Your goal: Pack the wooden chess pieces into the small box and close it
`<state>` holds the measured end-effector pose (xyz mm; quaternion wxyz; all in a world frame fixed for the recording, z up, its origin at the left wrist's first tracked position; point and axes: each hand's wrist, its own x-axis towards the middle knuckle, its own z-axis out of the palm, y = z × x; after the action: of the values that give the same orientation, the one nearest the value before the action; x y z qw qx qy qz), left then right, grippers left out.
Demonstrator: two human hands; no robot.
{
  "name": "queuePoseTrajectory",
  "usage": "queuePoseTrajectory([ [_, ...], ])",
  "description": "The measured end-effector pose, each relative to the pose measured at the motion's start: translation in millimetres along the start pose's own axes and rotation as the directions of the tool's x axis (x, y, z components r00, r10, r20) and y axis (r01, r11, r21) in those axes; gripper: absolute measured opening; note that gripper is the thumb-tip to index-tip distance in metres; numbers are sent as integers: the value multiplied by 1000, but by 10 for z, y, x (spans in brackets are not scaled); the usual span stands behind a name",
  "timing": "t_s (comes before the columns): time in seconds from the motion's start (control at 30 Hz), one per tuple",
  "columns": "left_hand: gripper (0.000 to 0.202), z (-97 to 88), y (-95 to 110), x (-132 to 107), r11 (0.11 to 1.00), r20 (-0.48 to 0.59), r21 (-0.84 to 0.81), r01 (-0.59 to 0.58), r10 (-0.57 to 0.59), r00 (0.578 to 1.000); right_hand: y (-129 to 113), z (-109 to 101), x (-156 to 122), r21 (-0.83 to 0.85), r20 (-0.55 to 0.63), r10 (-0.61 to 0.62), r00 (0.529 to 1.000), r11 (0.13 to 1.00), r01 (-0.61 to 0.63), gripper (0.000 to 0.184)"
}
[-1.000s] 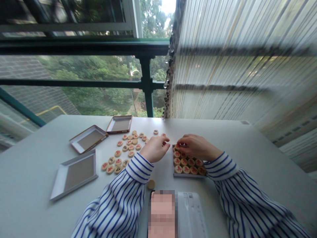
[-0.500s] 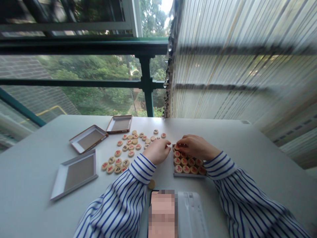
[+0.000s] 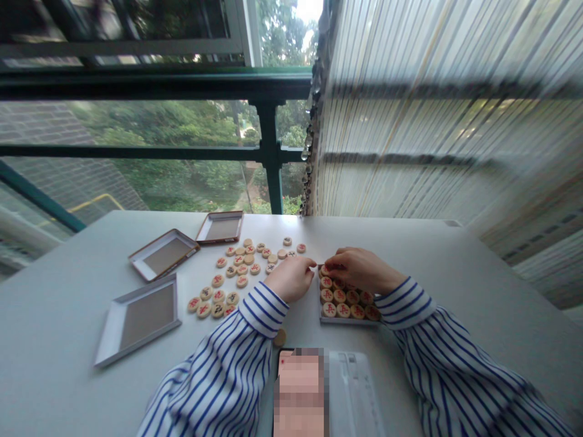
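Note:
My right hand (image 3: 364, 270) reaches over a shallow box (image 3: 350, 323) of xiangqi pieces, its fingertips closed around a xiangqi piece (image 3: 324, 271) at the box's far left corner. Rows of round wooden pieces with red characters (image 3: 339, 295) fill the part of the box that shows; my hand covers the far right part. Left of the box, my left hand (image 3: 289, 280) hovers with curled fingers, thumb side toward the box. Whatever it may hold is hidden. Loose xiangqi pieces (image 3: 242, 281), with red or black characters or blank faces up, lie scattered beyond and left of it.
Three shallow box parts lie at the left: a white-edged one (image 3: 172, 325) in front and two brown-edged ones (image 3: 169, 272), (image 3: 239, 229) behind. A face-down piece (image 3: 279, 337) lies by my left sleeve. Near me are a phone (image 3: 298, 388) and a translucent white case (image 3: 353, 388).
Hardly anything differs. Both hands stay in the same places, and the whole view has shifted very slightly.

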<state>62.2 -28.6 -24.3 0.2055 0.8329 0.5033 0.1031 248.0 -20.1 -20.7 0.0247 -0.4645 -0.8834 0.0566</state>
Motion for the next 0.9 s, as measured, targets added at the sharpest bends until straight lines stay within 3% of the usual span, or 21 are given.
queuePoseTrajectory([
  [0.9, 34, -35, 48, -19, 1000, -4, -21, 8, -8, 1000, -6, 3, 6, -38, -1, -2, 1000, 999, 2, 26],
])
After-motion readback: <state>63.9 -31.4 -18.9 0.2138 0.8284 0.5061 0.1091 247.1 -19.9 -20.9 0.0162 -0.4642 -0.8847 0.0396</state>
